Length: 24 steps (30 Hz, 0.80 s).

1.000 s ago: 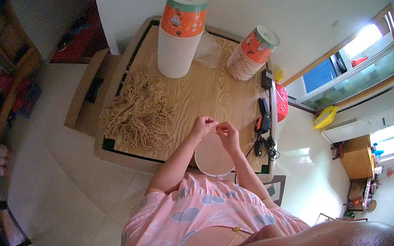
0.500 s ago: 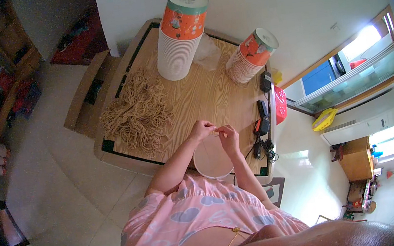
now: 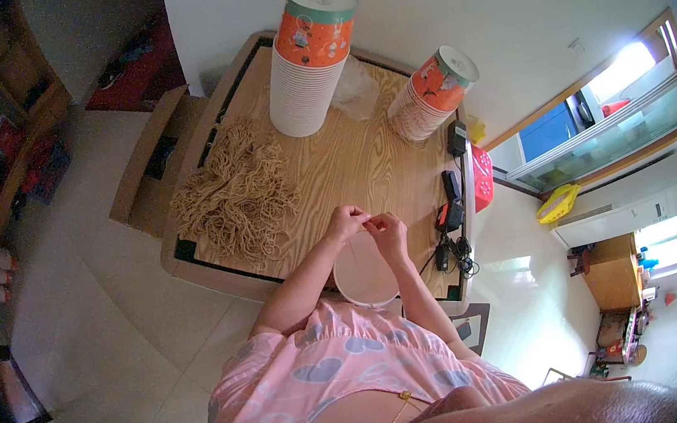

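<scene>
My left hand [image 3: 346,222] and my right hand [image 3: 387,229] meet over the near edge of the wooden table [image 3: 353,160], fingertips pinched together on a thin tan string [image 3: 367,224]. Just below my hands a white paper bowl [image 3: 364,274] rests at the table edge, its inside facing up. A large heap of tan string loops [image 3: 238,194] lies on the table to the left of my hands.
Two tall stacks of white paper bowls with orange tops [image 3: 307,58] [image 3: 432,94] stand at the far side. Black chargers and cables [image 3: 449,214] lie along the right edge, beside a red basket [image 3: 482,177]. A cardboard box [image 3: 153,162] sits on the floor at left.
My hands have stayed together above the bowl, shifting only slightly as the fingers work the string.
</scene>
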Tool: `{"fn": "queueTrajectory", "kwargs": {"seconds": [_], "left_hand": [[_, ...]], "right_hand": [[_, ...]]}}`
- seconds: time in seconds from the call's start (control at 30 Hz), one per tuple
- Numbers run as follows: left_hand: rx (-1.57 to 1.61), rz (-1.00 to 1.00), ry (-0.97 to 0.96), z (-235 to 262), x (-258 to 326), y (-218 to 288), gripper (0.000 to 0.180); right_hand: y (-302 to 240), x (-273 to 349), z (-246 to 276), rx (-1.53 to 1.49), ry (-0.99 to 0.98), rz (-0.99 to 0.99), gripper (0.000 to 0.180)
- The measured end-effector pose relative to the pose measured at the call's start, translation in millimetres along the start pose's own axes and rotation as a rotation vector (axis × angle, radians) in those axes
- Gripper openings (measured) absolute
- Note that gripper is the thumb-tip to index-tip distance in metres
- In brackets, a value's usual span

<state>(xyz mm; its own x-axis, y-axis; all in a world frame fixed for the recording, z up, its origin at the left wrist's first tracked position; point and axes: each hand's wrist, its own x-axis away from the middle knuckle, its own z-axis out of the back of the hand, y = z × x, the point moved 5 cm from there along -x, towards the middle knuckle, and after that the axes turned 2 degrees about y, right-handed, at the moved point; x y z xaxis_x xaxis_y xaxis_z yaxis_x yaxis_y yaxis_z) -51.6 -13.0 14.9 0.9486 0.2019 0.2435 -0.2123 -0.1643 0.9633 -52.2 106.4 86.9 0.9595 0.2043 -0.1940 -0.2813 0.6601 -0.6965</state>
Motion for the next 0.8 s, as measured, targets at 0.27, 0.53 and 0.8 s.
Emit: {"fn": "queueTrajectory", "kwargs": {"seconds": [0.27, 0.53, 0.8], "left_hand": [[-0.005, 0.018, 0.035, 2.0, 0.3, -0.1, 0.015], [0.041, 0.059, -0.063, 2.6, 1.7, 1.9, 0.013], [-0.034, 0.051, -0.138, -2.3, 3.5, 9.2, 0.011]], "right_hand": [[3.2, -2.7, -5.9, -0.007, -0.014, 0.013, 0.012], [-14.7, 0.8, 13.2, -0.087, 0.051, 0.107, 0.011], [0.7, -0.4, 10.8, -0.27, -0.112, -0.152, 0.008]]}}
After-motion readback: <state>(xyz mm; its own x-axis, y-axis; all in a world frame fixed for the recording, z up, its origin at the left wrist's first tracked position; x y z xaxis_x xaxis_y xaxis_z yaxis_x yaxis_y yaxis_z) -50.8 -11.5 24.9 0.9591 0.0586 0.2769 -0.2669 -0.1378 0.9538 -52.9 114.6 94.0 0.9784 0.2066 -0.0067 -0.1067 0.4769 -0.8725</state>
